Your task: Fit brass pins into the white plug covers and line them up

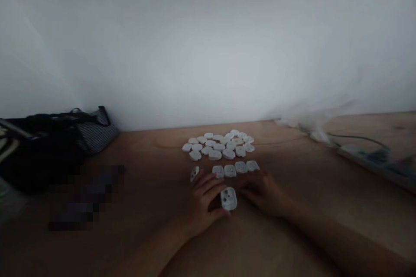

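My left hand (208, 199) is curved around the left side of a white rounded-square piece (229, 199) with small dark spots, its thumb and fingers at the piece's edges. My right hand (261, 190) is just right of that piece, fingers bent; whether they hold anything is hidden. Beyond the hands is a row of similar white pieces (229, 171). Another white piece (194, 173) stands tilted by the left fingertips. Farther back lies a loose cluster of several white pieces (219, 147).
A dark bag (45, 147) with a striped part is at the left of the wooden table (146, 207). A pixelated patch lies before it. At the right are crumpled clear plastic (320, 130), a dark cable (360, 137) and a long pale object (373, 166). A wall stands behind.
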The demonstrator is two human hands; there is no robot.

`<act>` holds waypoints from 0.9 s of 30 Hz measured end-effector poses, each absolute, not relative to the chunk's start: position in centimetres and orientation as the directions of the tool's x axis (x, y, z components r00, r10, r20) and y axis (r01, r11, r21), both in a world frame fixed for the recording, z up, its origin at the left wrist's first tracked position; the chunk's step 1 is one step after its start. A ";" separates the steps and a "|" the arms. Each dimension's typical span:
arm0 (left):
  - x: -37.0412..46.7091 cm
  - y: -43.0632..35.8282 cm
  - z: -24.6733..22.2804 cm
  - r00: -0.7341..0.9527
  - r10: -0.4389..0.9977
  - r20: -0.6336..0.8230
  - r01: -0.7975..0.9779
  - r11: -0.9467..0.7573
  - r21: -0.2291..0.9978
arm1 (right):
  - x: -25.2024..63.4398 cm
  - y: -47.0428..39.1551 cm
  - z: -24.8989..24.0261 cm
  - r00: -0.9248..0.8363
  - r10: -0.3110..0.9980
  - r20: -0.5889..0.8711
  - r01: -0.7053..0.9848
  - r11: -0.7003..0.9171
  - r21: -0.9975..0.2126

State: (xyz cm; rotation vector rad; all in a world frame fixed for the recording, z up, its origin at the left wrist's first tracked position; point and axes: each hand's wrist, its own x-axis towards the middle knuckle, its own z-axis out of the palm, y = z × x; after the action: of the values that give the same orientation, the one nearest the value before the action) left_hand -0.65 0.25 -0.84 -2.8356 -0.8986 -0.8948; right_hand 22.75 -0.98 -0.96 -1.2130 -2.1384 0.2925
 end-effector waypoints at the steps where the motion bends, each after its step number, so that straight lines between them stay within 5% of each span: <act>1: -0.6 0.2 -0.8 0.660 0.521 0.541 0.541 -0.830 0.138 | 22.8 -1.1 -0.8 -0.334 0.828 0.450 0.671 0.544 -0.504; 5: -0.5 0.2 -0.7 0.659 0.531 0.533 0.546 -0.825 0.147 | 22.8 -1.7 0.1 -0.356 0.767 0.534 0.609 0.624 -0.489; 14: -0.4 0.0 -0.4 0.638 0.523 0.566 0.549 -0.824 0.142 | 22.6 -2.2 0.6 -0.576 0.518 0.632 0.619 0.781 -0.075; 21: -0.1 -0.1 0.0 0.630 0.499 0.595 0.537 -0.834 0.132 | 22.2 -2.8 0.9 -0.682 0.395 0.615 0.577 0.808 0.120; 27: -0.2 -0.3 0.1 0.638 0.463 0.616 0.516 -0.850 0.105 | 22.2 -2.7 0.9 -0.672 0.393 0.628 0.557 0.827 0.079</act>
State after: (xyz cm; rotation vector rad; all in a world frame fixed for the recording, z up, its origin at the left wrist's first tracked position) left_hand -0.20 -0.26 0.05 -2.7691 -0.8289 -1.0060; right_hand 22.15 -2.70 0.93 -0.6941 -2.3907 -0.3521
